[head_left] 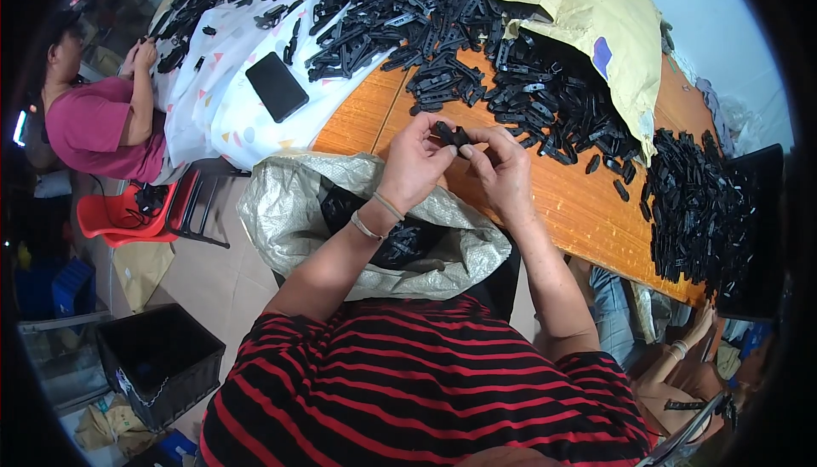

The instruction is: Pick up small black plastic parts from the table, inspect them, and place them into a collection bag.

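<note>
Sacks, a phone and a crate around the table

Near us sags an open grey woven sack [289, 212] (dark parts inside); at the far right we see yellow paper sacks [596, 16] bearing purple labels [602, 54]; a black phone [277, 86], screen dark, lies far left; a black crate [162, 363] sits near left.

Even, soft daylight is coming in from the upper right, where the wall [723, 33] is washing out pale. The orange table [579, 203] is showing a mild sheen. Shadows are staying faint. Fisheye is bending straight edges, corners are vignetting black, rim detail is smearing.
</note>
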A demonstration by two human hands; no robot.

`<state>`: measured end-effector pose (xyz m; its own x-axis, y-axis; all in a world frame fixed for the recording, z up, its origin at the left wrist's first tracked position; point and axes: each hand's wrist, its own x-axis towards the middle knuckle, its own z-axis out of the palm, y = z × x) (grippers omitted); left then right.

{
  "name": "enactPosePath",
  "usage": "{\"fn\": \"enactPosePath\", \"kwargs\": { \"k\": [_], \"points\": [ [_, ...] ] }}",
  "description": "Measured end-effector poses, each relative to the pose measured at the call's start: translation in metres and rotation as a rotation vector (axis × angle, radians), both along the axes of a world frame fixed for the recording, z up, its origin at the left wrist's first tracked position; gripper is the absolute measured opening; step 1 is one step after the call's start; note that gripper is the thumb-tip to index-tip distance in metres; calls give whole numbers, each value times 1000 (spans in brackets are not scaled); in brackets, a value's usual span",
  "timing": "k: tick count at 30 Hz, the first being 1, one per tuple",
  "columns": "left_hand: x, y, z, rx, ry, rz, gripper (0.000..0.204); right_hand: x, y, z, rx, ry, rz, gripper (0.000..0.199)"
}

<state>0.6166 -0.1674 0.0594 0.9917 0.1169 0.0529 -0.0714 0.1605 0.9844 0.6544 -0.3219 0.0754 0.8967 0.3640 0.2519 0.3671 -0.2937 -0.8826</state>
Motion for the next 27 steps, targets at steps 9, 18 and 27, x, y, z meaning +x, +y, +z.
{"fn": "enactPosePath", "kwargs": {
  "k": [9, 18, 27],
  "points": [
    [-13, -10, 18, -45, -154, 16, 36, -6, 4, 0, -18, -428, -7, 21],
    [-34, 2, 39, 415, -284, 59, 21, -23, 6, -6, 84, -75, 51, 33],
    [-86, 39, 21, 166, -45, 97, 13, -46, 40, -4, -48, 24, 341, 32]
  ]
}}
